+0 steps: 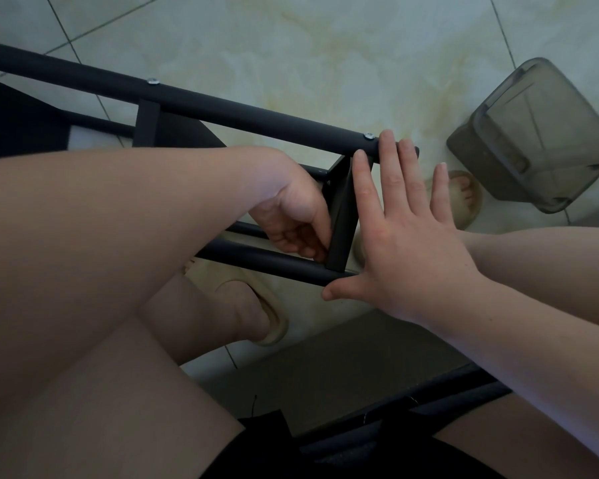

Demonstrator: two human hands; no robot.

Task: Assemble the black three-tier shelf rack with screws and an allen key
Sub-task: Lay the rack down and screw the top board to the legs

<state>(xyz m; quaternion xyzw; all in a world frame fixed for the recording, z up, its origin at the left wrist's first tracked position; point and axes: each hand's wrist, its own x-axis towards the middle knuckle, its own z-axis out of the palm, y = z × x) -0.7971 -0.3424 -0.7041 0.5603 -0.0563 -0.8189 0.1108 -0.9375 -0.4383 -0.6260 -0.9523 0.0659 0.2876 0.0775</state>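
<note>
Head view, looking down past bare knees. Black rack frame [147, 122] lying slanted just over the tiled floor [291, 46]. Left hand [291, 216] reaching in between the tubes, fingers [305, 243] curled on the short bar [341, 216] and gripping it. Right hand [405, 243] flat and wide open, holding nothing, fingers [391, 160] straight, tips touching the end of the long tube [242, 113] beside a silver screw [369, 135]. Thumb down by the lower tube [274, 263]. Grey bin [540, 140] on the floor, off to the right. Pale sandal [274, 323] under the frame.
</note>
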